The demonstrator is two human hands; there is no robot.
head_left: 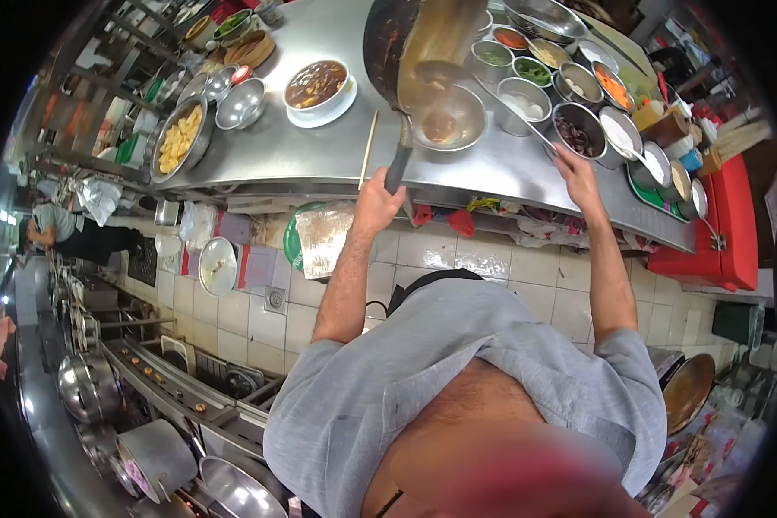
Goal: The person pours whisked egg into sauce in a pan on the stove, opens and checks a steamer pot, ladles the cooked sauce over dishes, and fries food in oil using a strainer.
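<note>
My left hand (378,200) is wrapped round the black handle of a wok (392,52), which is tilted on its side over the steel table (259,155). In my right hand (577,179) is the long thin handle of a ladle (441,73); its bowl is at the wok's edge, blurred. Below them stands a steel bowl (468,128) with a little brown liquid. Left of the wok, a white bowl (318,84) of brown sauce with chunks rests on a white plate. A wooden chopstick (369,147) lies beside my left hand.
Steel containers of ingredients (578,129) crowd the table's right side. A steel bowl of yellow pieces (178,142) stands at the left, near empty steel bowls (241,104). A red box (734,224) is at the right. Another person (69,231) stands far left. Stoves are behind.
</note>
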